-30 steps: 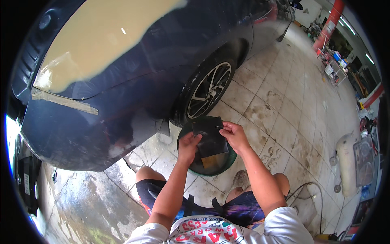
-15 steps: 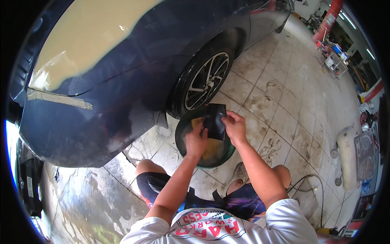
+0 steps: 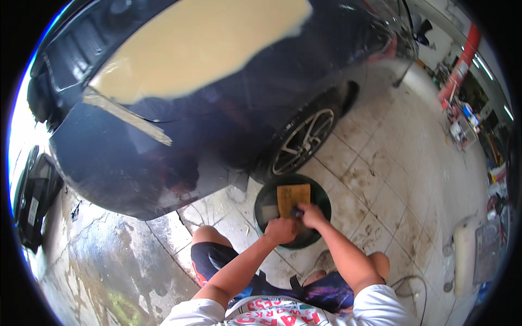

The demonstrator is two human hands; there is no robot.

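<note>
My two hands are together over a dark green tub (image 3: 328,204) on the floor beside the car wheel. Between them is a sheet of sandpaper (image 3: 294,196), its tan printed back facing up and a dark patch showing near my fingers. My left hand (image 3: 281,231) is closed at the sheet's lower edge. My right hand (image 3: 312,216) pinches it from the right side. A small greyish piece (image 3: 269,212) shows inside the tub, left of the sheet. How the sheet is bent under my fingers is hidden.
A dark blue car body (image 3: 217,119) fills the upper left, with a large beige filler patch (image 3: 201,49) and a strip of masking tape (image 3: 130,120). Its wheel (image 3: 304,142) stands just behind the tub. A bumper-like part (image 3: 463,255) and a cable (image 3: 418,280) lie at right.
The sandpaper's black face was up and held higher; now its tan back shows and both hands are lower over the tub. The view has shifted, showing more of the car's upper panel.
</note>
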